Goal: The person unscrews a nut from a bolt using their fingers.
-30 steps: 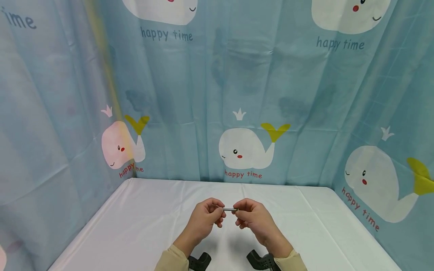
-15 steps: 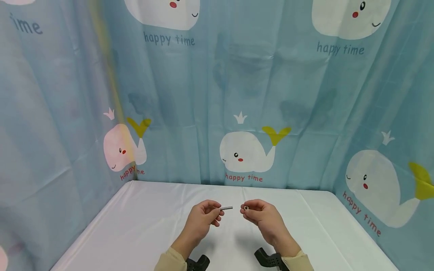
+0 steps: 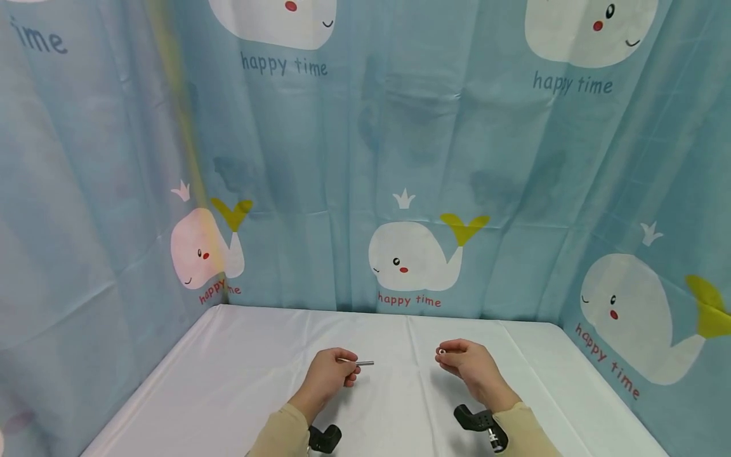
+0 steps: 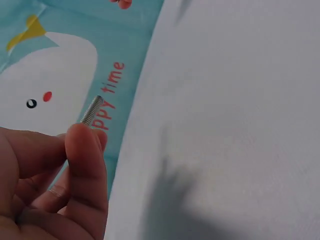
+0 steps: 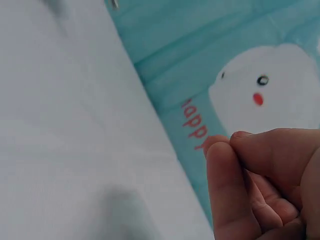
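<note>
Pinched between the thumb and fingers of my left hand point(image 3: 327, 377) is a bolt point(image 3: 365, 363), its bare end pointing right in the head view. Fine threads show on the bolt point(image 4: 92, 111) in the left wrist view; its other end is hidden by the fingers. My right hand point(image 3: 474, 368) pinches a small metal nut point(image 3: 442, 351) whose hole faces the head camera. Fingers cover the nut in the right wrist view, where only the right hand point(image 5: 265, 185) shows. A wide gap separates bolt and nut, and both are above the table.
A white cloth covers the table point(image 3: 394, 406) under both hands. Blue curtains point(image 3: 320, 254) with printed whales hang behind it and along both sides. Black devices are strapped at the left wrist point(image 3: 325, 438) and right wrist point(image 3: 480, 424).
A second ago the bolt's end met the nut at the right fingertips. The two came apart, and my hands have since drawn farther from each other, left hand leftward, right hand rightward.
</note>
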A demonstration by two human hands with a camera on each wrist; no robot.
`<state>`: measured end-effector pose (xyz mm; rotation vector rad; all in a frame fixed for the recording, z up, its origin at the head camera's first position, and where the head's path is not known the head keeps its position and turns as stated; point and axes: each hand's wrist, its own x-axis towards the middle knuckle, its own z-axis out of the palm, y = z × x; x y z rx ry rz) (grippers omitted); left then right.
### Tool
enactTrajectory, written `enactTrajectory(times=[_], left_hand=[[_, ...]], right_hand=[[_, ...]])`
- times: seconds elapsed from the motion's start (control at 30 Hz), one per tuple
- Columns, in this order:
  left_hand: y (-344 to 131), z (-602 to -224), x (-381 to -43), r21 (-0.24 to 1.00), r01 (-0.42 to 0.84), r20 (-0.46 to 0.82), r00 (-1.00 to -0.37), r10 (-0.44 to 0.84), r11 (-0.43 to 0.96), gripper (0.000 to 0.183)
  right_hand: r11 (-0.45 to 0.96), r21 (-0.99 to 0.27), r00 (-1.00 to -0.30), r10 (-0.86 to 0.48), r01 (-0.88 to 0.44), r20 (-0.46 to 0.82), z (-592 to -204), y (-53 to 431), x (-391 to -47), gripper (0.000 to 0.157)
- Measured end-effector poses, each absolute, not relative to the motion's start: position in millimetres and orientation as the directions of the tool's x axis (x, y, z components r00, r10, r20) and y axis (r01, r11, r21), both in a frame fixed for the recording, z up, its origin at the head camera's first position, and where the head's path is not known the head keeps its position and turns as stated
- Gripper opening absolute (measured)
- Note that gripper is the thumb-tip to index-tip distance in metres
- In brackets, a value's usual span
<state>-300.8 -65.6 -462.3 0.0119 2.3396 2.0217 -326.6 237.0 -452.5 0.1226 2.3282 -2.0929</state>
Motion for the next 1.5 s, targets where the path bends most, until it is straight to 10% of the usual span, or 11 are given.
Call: enactTrajectory(times=[1.5], left_hand=[[-60,-476,-310,0.849,-0.019,-0.067,-0.995,0.072,0.528,0.005]], right_hand=[[0.384,-0.914,-0.991,0.033,0.133,-0.13,-483,252,-333,0.012]])
